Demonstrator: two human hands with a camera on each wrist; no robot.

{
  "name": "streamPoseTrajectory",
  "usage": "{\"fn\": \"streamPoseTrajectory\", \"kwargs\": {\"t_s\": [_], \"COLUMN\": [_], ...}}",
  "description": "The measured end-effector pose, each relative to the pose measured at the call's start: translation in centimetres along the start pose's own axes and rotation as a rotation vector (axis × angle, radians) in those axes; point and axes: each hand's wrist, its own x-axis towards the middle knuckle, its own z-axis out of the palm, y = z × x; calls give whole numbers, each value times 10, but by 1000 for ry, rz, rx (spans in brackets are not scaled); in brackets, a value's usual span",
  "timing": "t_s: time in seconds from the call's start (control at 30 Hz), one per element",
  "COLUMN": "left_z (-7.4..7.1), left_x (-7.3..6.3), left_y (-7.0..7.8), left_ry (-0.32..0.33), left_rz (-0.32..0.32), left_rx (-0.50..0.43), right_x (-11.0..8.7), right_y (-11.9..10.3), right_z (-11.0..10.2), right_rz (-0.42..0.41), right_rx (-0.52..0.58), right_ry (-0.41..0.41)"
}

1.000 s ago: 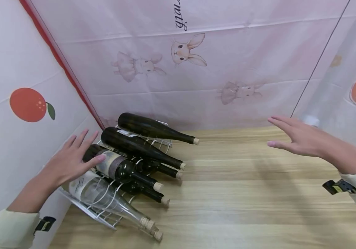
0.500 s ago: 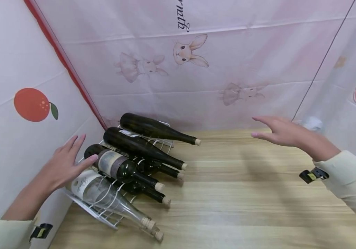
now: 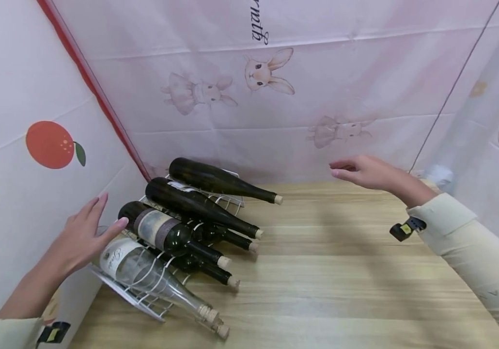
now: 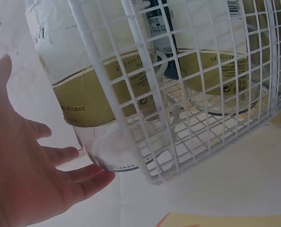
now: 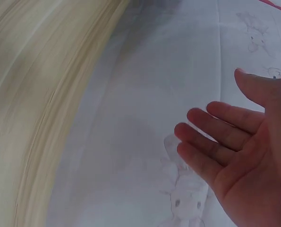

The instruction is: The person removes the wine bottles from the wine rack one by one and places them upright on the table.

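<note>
While both hands (image 3: 75,237) (image 3: 365,173) hover | bottles (image 3: 177,240) between | nearer the left

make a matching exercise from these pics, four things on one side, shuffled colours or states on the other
Things
1. left hand
2. right hand
3. wire rack
4. corks

Matches
A. holding nothing, well apart from the bottles
B. tan, plugging bottles
C. white, loaded with bottles
D. holding nothing, close to the bottles

Pairs: 1-D, 2-A, 3-C, 4-B
</note>
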Motion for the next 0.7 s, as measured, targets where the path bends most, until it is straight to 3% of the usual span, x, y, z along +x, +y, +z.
{"fn": "streamPoseTrajectory", "kwargs": {"t_s": [0.23,0.5,0.7], "left_z": [3,2,0], "left_x": [-6,-15,-25], "left_y": [-6,-11,-16], "left_ry": [29,18,45], "left_rz": [-25,-103,-100], "left_rx": [-80,-143,-207], "right_x": [24,54,77], "right_y": [-7,-12,-23], "right_z": [2,15,18], "right_rz": [4,-23,7], "right_rx": [68,133,211], "right_ry": [5,-31,-78]}}
